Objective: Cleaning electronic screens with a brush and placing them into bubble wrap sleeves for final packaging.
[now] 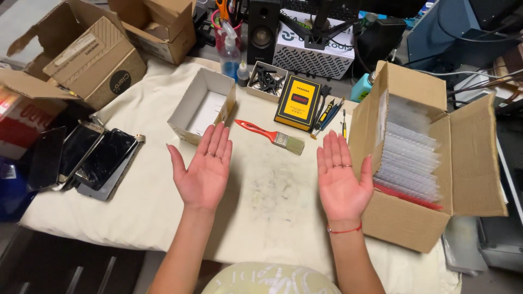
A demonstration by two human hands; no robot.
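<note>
My left hand (pixel 204 169) and my right hand (pixel 340 177) hover palm-up over a stained cream cloth (pixel 272 190) on the workbench, fingers together and straight, holding nothing. A red-handled paintbrush (pixel 269 135) lies on the cloth just beyond and between them. A small open white box (pixel 202 106) stands right past my left fingertips. My right hand is beside an open cardboard box (pixel 406 158) packed with several bubble-wrapped flat items standing on edge.
Several cracked phone screens (pixel 90 158) lie at the cloth's left edge. A yellow-and-black case (pixel 298 102), a tray of black parts (pixel 266 80), screwdrivers (pixel 327 115), a spray bottle (pixel 231 51), a speaker (pixel 262 30) and cardboard boxes (pixel 92 60) crowd the back.
</note>
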